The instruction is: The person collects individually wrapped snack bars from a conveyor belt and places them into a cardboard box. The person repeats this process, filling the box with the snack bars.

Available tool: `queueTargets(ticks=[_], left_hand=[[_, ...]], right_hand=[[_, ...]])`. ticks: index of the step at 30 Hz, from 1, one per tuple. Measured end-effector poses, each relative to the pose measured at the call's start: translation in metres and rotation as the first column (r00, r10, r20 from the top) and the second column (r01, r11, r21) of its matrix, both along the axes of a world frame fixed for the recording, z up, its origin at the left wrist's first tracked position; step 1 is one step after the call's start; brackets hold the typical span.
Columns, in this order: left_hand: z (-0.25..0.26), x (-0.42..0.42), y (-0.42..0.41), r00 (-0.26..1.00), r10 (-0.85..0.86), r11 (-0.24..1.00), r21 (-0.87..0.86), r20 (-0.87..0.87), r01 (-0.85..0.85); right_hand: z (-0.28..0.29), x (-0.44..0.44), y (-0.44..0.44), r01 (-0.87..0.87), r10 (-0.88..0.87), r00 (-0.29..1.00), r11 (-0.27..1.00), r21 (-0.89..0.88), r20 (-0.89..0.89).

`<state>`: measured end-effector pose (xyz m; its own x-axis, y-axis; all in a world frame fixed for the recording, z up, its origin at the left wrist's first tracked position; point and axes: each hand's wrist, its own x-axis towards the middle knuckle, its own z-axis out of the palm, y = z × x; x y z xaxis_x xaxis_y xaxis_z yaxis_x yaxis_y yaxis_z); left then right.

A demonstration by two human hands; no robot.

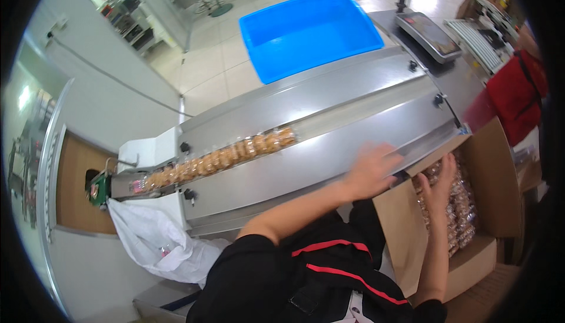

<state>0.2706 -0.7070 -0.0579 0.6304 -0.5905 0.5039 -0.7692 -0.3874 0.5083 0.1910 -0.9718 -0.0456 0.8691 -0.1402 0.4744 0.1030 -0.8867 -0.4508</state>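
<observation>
My left hand (373, 168), blurred by motion, is over the near edge of the steel conveyor table (282, 170), fingers apart, with nothing visible in it. Inside an open cardboard box (499, 181) at the right, my right hand (439, 186) is over rows of clear-wrapped packets (463, 217). Its thumb and fingers are spread; whether it touches the packets is hard to tell. Along the conveyor channel lies a line of wrapped brown snack packets (220, 159), running from the wall opening to about mid-table.
Beyond the table is a blue plastic tub (309, 36). A bench scale (428, 36) stands at the far right, near a person in red (516, 93). White sheeting (163, 243) hangs at the table's left end, below a wall opening (73, 181). Black knobs (438, 100) project from the table.
</observation>
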Motion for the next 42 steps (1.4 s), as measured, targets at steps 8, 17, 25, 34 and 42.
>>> queueTargets(ticks=[8,17,25,34,42], left_hand=[[0.013,0.011,0.377,0.608,0.794,0.365,0.782,0.022,-0.505],[-0.009,-0.024,0.493,0.608,0.791,0.248,0.871,0.071,-0.424],[-0.013,-0.001,0.522,0.778,0.617,0.248,0.909,0.119,-0.335],[-0.031,0.037,0.463,0.758,0.631,0.560,0.773,-0.164,-0.299],[-0.047,0.047,0.353,0.559,0.810,0.550,0.561,-0.178,-0.618]], right_hand=[[-0.081,0.192,0.259,-0.447,0.276,0.673,0.891,-0.080,-0.686],[-0.043,0.200,0.391,-0.643,0.515,0.486,0.758,0.109,-0.706],[-0.047,0.193,0.403,-0.569,0.423,0.608,0.823,0.003,-0.671],[-0.070,0.220,0.323,-0.528,0.450,0.704,0.849,0.018,-0.550],[-0.063,0.217,0.307,-0.433,0.327,0.853,0.878,-0.203,-0.407]])
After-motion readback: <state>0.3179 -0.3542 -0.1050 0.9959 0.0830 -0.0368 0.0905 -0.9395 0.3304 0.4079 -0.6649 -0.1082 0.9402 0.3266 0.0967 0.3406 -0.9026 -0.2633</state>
